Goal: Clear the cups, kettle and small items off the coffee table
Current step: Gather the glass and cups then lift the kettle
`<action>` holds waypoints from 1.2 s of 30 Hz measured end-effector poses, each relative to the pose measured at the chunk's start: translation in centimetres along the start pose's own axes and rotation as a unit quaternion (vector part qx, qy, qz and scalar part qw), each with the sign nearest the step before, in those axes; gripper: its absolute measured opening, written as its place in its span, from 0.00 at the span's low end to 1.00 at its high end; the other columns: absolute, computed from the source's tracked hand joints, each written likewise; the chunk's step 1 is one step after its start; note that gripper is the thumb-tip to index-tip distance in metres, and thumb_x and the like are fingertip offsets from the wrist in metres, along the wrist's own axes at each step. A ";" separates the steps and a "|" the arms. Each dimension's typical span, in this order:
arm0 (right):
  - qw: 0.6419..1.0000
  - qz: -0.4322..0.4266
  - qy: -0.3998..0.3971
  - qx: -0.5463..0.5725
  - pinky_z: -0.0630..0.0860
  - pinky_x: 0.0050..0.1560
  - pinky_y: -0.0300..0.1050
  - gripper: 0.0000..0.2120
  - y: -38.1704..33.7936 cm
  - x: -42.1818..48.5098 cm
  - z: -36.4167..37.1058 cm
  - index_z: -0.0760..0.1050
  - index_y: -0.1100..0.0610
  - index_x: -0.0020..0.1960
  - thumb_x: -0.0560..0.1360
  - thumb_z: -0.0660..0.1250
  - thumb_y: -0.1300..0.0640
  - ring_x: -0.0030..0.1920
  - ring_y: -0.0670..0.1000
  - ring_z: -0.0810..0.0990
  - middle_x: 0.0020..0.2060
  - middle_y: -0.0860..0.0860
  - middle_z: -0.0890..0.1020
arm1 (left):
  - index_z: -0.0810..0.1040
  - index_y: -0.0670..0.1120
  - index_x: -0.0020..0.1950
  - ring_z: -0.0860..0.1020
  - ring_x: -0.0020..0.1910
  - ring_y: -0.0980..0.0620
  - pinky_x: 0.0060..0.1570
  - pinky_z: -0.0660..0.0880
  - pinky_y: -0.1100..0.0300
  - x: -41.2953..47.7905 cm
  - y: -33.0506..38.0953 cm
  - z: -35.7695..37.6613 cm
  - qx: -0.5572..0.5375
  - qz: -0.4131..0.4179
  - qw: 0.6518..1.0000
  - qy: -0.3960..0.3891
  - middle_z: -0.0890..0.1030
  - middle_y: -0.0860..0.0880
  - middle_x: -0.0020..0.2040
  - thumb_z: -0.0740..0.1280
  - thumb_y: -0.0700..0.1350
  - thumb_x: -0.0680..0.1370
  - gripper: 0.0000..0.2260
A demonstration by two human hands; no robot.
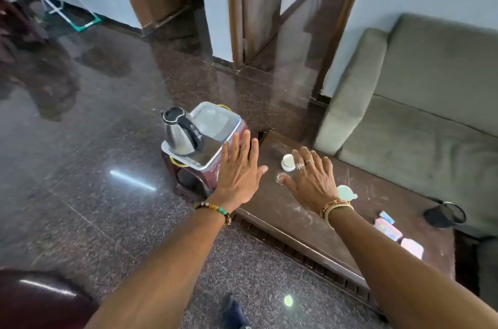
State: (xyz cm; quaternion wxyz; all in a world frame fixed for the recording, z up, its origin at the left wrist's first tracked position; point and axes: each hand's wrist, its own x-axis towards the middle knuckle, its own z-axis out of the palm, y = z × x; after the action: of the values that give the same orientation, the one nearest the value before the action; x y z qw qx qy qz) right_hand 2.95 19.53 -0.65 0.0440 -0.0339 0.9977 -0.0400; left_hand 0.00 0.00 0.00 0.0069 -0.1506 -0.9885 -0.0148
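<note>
Coffee table (283, 223): white cup (287, 163) just beyond right grip (310, 180), w/ fingers spread.

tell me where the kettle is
In the head view, the kettle stands on a white tray atop a small stool, left of the coffee table.

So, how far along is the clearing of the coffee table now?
Done: the kettle stands on a white tray off the coffee table. In hand: nothing, left hand and right hand are open. Remaining: one cup, a second cup and pink items on the table.
</note>
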 end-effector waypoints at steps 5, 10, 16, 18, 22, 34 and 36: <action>0.999 -0.040 0.003 -0.029 0.53 0.76 0.62 0.37 -3.9 4.1 -0.6 0.55 0.55 0.81 0.80 0.50 0.33 0.79 0.60 0.57 0.80 0.57 0.58 | 0.45 0.42 0.79 0.41 0.78 0.37 0.75 0.47 0.39 1.4 -5.3 -0.8 0.009 -0.025 1.000 0.002 0.41 0.41 0.79 0.49 0.59 0.82 0.32; 0.998 -0.056 0.030 -0.022 0.55 0.75 0.62 0.37 -7.0 9.7 -2.0 0.56 0.57 0.80 0.80 0.52 0.34 0.78 0.61 0.59 0.79 0.58 0.61 | 0.47 0.42 0.79 0.43 0.78 0.37 0.75 0.49 0.40 4.2 -9.6 -1.9 -0.006 -0.044 0.999 0.016 0.44 0.40 0.79 0.50 0.58 0.82 0.31; 0.995 -0.096 0.010 -0.010 0.56 0.75 0.62 0.36 -9.4 15.0 -0.5 0.57 0.57 0.80 0.81 0.53 0.35 0.78 0.61 0.60 0.78 0.58 0.62 | 0.49 0.43 0.78 0.48 0.78 0.37 0.75 0.52 0.41 6.6 -12.5 0.4 -0.012 -0.082 0.997 -0.002 0.49 0.40 0.79 0.53 0.57 0.82 0.31; 0.993 -0.117 -0.017 -0.016 0.56 0.76 0.62 0.36 -9.9 16.4 0.9 0.57 0.57 0.80 0.81 0.51 0.34 0.78 0.60 0.59 0.79 0.58 0.61 | 0.50 0.43 0.78 0.51 0.77 0.37 0.74 0.54 0.41 6.9 -13.4 1.7 -0.006 -0.097 0.995 -0.017 0.50 0.40 0.79 0.55 0.57 0.81 0.31; 0.985 -0.168 -0.046 -0.004 0.55 0.76 0.60 0.37 -10.7 19.6 2.7 0.53 0.57 0.81 0.81 0.51 0.35 0.78 0.59 0.58 0.79 0.57 0.59 | 0.51 0.42 0.77 0.54 0.77 0.38 0.74 0.56 0.41 7.8 -14.8 3.4 -0.006 -0.135 0.990 -0.032 0.54 0.40 0.78 0.59 0.56 0.80 0.32; 0.978 -0.201 -0.042 0.029 0.59 0.75 0.59 0.41 -13.6 30.6 1.7 0.53 0.58 0.81 0.79 0.58 0.34 0.77 0.59 0.61 0.78 0.58 0.60 | 0.52 0.42 0.77 0.55 0.76 0.37 0.74 0.56 0.42 15.1 -18.9 3.0 -0.019 -0.171 0.985 -0.027 0.57 0.40 0.77 0.63 0.56 0.78 0.35; 0.980 -0.193 -0.046 0.032 0.60 0.75 0.59 0.40 -13.9 31.6 2.2 0.53 0.58 0.81 0.79 0.58 0.34 0.76 0.59 0.62 0.78 0.58 0.61 | 0.53 0.42 0.77 0.56 0.76 0.37 0.73 0.55 0.42 16.3 -19.7 3.6 -0.026 -0.168 0.985 -0.032 0.58 0.40 0.77 0.63 0.56 0.78 0.34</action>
State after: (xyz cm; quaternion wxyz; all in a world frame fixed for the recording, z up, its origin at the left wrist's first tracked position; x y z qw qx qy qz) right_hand -27.41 3.29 -4.40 0.0824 -0.2265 0.9674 -0.0780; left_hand -21.42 -13.82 -3.86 -0.0316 0.0165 -0.9987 -0.0368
